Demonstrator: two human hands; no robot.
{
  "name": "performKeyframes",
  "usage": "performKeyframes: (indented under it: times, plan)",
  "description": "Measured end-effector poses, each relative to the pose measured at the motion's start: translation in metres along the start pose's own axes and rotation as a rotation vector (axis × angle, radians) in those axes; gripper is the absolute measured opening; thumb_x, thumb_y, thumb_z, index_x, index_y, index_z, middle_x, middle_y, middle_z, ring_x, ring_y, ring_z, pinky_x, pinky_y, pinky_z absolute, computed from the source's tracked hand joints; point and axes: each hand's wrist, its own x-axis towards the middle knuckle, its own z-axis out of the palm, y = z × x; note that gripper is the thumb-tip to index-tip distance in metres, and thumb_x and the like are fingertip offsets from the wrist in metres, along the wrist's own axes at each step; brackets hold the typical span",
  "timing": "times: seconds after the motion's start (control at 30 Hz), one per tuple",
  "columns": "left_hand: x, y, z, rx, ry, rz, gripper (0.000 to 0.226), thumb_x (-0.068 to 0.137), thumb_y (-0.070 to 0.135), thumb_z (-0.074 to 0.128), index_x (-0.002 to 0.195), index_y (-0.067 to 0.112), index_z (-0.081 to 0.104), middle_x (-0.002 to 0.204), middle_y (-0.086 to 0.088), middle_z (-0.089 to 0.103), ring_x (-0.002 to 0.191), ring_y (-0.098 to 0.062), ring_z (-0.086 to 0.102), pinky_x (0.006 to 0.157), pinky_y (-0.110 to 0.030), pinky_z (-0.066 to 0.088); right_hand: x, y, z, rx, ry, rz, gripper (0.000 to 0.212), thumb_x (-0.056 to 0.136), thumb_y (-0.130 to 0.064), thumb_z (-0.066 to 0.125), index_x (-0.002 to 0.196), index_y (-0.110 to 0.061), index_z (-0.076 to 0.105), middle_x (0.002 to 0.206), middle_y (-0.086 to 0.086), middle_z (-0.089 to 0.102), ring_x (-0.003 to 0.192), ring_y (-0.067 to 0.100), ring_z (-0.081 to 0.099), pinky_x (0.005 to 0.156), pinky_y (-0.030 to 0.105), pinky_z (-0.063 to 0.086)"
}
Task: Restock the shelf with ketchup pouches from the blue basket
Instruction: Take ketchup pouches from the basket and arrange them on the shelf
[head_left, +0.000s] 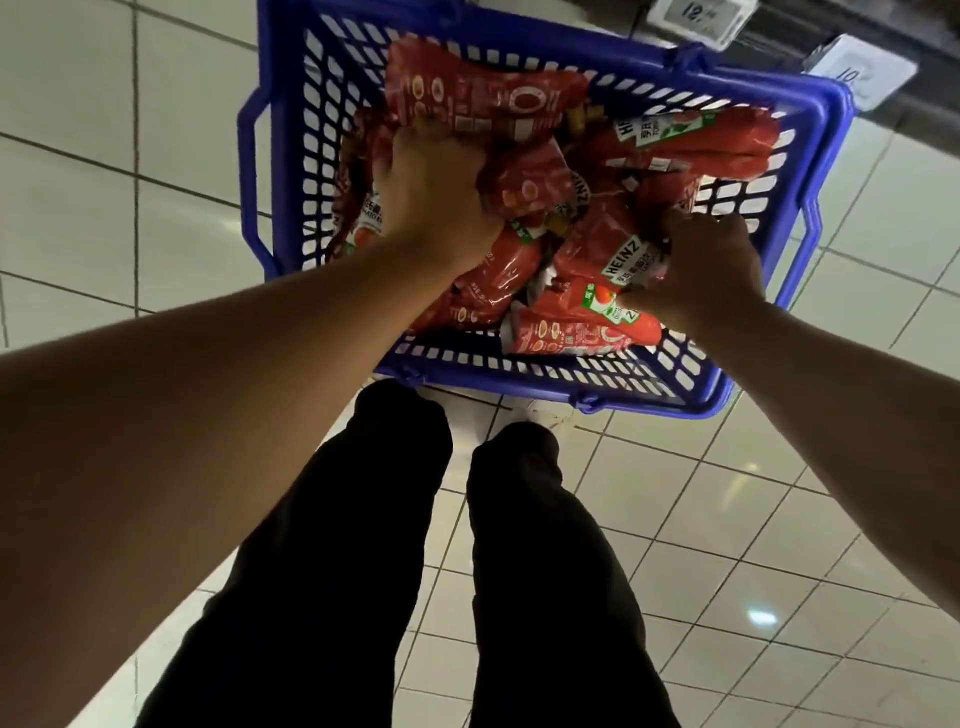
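A blue plastic basket (810, 249) stands on the tiled floor in front of me, filled with several red ketchup pouches (701, 140). My left hand (431, 192) is down among the pouches on the left side, its fingers curled into a red pouch (488, 98) at the far end. My right hand (711, 270) is at the basket's right side and grips a pouch with a white and green label (597, 249). Its fingertips are hidden under the pouch.
My dark-trousered legs (395, 545) stand just before the basket. A shelf edge with white price tags (862, 67) runs across the top right. White floor tiles (779, 519) lie all around.
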Motion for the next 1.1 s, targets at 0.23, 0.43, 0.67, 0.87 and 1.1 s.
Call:
performKeyframes:
  times: [0.23,0.43,0.67,0.87,1.1]
  plan:
    - [-0.048,-0.023,-0.022,-0.036,-0.082,-0.092,0.033,0.093,0.040,0.069,0.114,0.014,0.068,0.105,-0.006,0.071,0.098,-0.024,0.067,0.076,-0.032,0.047,-0.026,0.002,0.010,0.135,-0.058,0.000,0.058,0.073,-0.063,0.077,0.112,-0.021,0.071,0.095,0.007,0.076,0.093,0.030,0.071,0.074,0.027,0.047]
    - [-0.072,-0.037,-0.023,-0.638,-0.411,-0.482,0.042,0.100,0.037,0.060,0.139,0.029,0.048,0.117,-0.006,0.068,0.086,-0.024,0.074,0.065,-0.035,0.064,-0.049,0.006,0.010,0.591,-0.095,0.300,0.039,0.061,-0.058,0.085,0.085,-0.032,0.069,0.069,-0.021,0.063,0.052,-0.014,0.058,0.040,0.008,0.038]
    - [-0.102,-0.018,-0.028,-1.523,-0.649,-0.489,0.037,0.101,0.003,0.048,0.125,0.030,0.057,0.138,-0.007,0.063,0.128,-0.019,0.060,0.093,-0.050,0.056,-0.064,-0.003,-0.027,1.165,-0.321,0.252,0.037,0.062,-0.008,0.083,0.097,-0.012,0.070,0.090,0.009,0.076,0.085,0.026,0.074,0.078,0.041,0.060]
    - [-0.120,0.020,-0.058,-1.476,-0.518,-0.433,0.027,0.095,0.025,0.059,0.113,0.008,0.069,0.114,-0.014,0.073,0.108,-0.034,0.070,0.086,-0.049,0.054,-0.098,-0.024,-0.081,1.545,-0.501,0.207,0.016,0.085,-0.009,0.069,0.100,-0.015,0.071,0.093,0.009,0.077,0.085,0.026,0.075,0.068,0.038,0.060]
    - [-0.144,0.073,-0.152,-1.221,-0.304,-0.145,0.037,0.072,0.005,0.086,0.095,0.023,0.062,0.105,-0.001,0.076,0.101,-0.022,0.074,0.076,-0.038,0.062,-0.160,-0.041,-0.155,1.582,-0.468,0.124,0.028,0.085,-0.012,0.075,0.112,-0.009,0.069,0.097,0.009,0.077,0.086,0.026,0.075,0.069,0.037,0.060]
